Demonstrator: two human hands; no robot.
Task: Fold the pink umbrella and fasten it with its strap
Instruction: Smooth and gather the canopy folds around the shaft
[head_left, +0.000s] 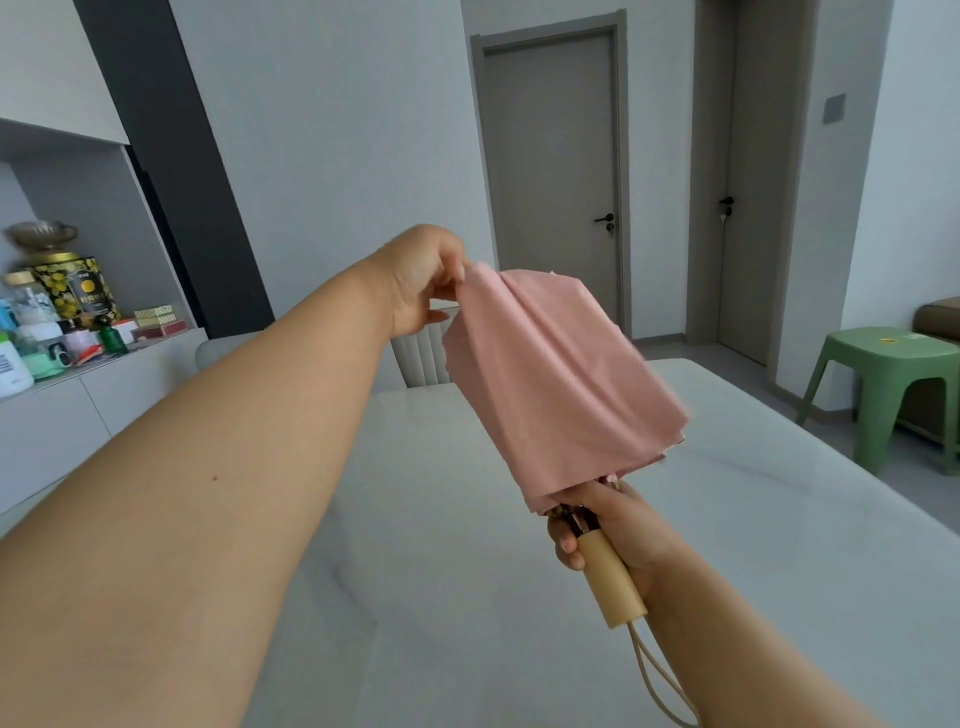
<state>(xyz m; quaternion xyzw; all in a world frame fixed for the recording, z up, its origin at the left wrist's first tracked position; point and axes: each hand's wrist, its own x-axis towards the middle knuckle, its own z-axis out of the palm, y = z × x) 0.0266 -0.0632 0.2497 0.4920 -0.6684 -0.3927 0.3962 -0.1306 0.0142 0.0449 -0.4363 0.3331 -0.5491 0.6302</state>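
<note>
We have the pink umbrella (561, 384) collapsed but not tidy yet, held in the air above the marble surface (779, 545), canopy pointing toward 11 o'clock, handle toward 5. Our right hand (613, 525) is the anchor: grip wrapped around the top of the wooden handle (610, 579), right where the canopy hem ends, wrist cord (660, 680) dangling below. Our left hand (426, 280) is out at the far end, fingers pinching a fold of fabric at the canopy's upper-left edge, about 10 o'clock from the canopy centre. The canopy is loose and baggy, pleats uneven, rib tips bunched near the handle. The strap isn't visible from here, likely buried in the folds or on the far side. The step in hand looks like straightening pleats before the wrap. To do it well: keep the right grip firm and fixed, so the shaft doesn't rotate; pull each panel taut outward with the left, lay all pleats the same rotational direction, then turn the handle slightly to bring up the next panel. Don't yank near the ribs, as thin fabric snags. Find the strap first and leave its panel outermost, otherwise we wrap over it. Only cinch once the bundle is even.
</note>
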